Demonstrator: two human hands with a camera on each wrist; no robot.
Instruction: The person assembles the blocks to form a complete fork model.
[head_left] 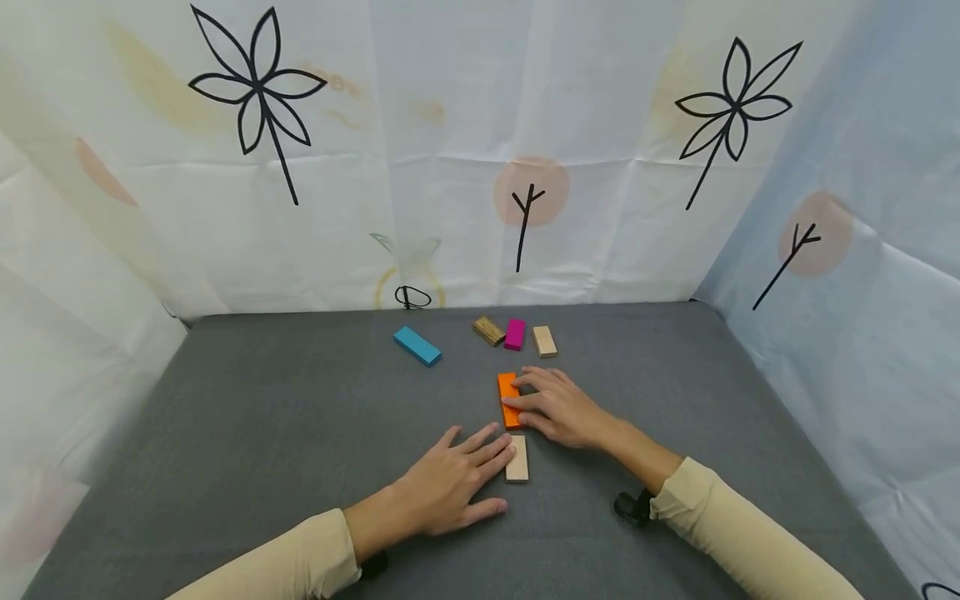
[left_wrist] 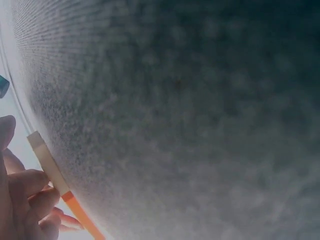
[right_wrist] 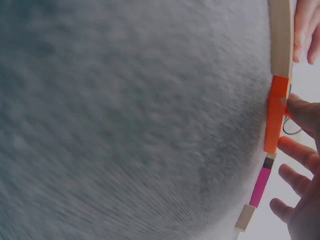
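My left hand [head_left: 450, 483] lies over the grey table with fingers stretched out, fingertips at the left edge and top of a plain wooden block [head_left: 517, 468]. Just beyond that block, nearly end to end with it, lies an orange block [head_left: 507, 383]. Fingertips of my right hand [head_left: 564, 410] rest on the orange block's top and right side, the fingers loosely extended. From the left wrist view, the wooden block [left_wrist: 50, 162] and orange block [left_wrist: 82, 218] form one line. In the right wrist view, my thumb and index finger are at the orange block [right_wrist: 274, 120].
Farther back on the grey table [head_left: 300, 417] lie a blue block [head_left: 417, 346], a brown wood-grain block [head_left: 488, 331], a magenta block [head_left: 514, 334] and another plain wooden block [head_left: 544, 342]. Printed white cloth [head_left: 450, 125] hangs behind and at both sides.
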